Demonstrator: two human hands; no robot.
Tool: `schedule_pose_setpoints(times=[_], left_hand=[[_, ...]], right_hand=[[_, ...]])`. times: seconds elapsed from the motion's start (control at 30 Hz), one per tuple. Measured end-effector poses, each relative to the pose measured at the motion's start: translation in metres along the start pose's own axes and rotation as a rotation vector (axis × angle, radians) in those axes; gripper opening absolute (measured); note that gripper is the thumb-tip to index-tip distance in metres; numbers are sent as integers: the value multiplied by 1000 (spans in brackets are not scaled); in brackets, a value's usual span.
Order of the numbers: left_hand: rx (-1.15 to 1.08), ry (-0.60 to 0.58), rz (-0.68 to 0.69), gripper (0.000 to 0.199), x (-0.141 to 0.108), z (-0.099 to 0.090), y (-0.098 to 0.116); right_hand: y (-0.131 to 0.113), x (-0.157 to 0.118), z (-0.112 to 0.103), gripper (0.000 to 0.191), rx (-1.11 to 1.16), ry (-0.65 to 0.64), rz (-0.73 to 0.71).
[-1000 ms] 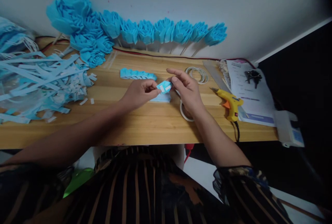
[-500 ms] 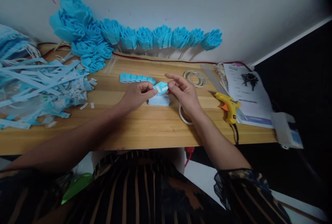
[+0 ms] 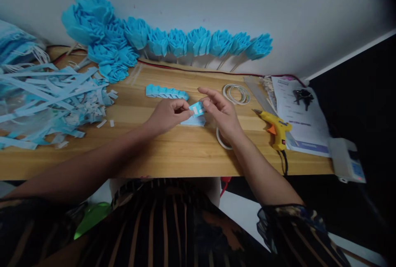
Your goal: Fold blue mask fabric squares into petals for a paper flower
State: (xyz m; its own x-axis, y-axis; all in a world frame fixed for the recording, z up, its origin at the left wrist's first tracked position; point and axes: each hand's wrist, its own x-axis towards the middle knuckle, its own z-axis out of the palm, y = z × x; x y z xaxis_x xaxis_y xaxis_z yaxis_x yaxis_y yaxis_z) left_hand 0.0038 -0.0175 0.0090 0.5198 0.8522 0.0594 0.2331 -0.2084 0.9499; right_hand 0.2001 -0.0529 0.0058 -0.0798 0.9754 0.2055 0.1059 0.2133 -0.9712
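Note:
A small folded blue fabric piece (image 3: 198,109) with white strips stuck on it is held up over the middle of the table. My left hand (image 3: 170,114) pinches its left edge between thumb and fingers. At its right edge, my right hand (image 3: 223,114) grips with the thumb, the index finger raised off it. Below the piece lies a stack of light blue pieces (image 3: 193,122), partly covered. Behind my left hand, a row of folded blue pieces (image 3: 167,92) rests on the wood.
Blue fabric flowers (image 3: 198,41) on sticks lean along the wall. Cut strips and scraps (image 3: 55,102) heap at left. Rolls of tape (image 3: 235,94), a yellow glue gun (image 3: 276,129), a ruler (image 3: 258,96), printed paper (image 3: 300,122) and keys (image 3: 303,97) lie right.
The folded piece has shifted slightly right and tilted, its right side now more covered by my right thumb. My left hand moved right with it. The whole view has shifted a little.

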Motion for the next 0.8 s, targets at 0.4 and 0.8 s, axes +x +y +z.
schedule_pose_setpoints(times=[0.4, 0.8], left_hand=[[48, 28, 30, 20, -4, 4, 3], [-65, 70, -39, 22, -2, -1, 6]], right_hand=[[-4, -2, 1, 48, -18, 48, 52], [1, 2, -1, 52, -10, 85, 59]])
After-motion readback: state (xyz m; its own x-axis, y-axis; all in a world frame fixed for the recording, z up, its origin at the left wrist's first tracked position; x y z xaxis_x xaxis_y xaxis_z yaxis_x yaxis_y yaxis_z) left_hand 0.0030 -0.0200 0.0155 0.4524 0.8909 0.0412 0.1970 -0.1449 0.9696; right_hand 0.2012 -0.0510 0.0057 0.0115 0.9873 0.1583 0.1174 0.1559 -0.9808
